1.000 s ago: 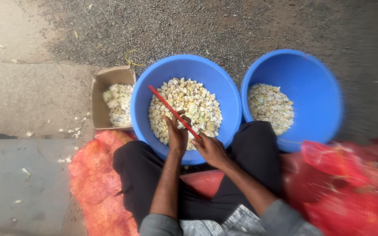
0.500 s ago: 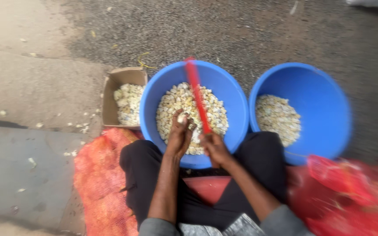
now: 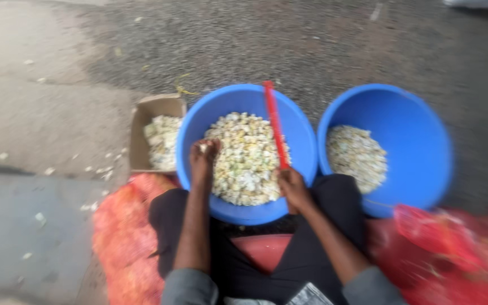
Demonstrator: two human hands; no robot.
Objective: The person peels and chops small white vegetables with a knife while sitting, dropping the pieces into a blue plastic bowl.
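Since the earlier frames the red stick [image 3: 275, 124] has swung from a slant to near upright over the bowl, and the left hand [image 3: 203, 161] has dropped into the pile. Right hand [image 3: 292, 186] is clamped on the stick's lower end at the near rim. Left hand's fingers are closed on a small pale piece. Both work in the middle blue bowl [image 3: 193, 133] of pale pieces; cardboard box [image 3: 156, 107] left, second blue bowl [image 3: 408, 113] right. Best kept low: firm grip, short strokes, pieces stay inside the rim.
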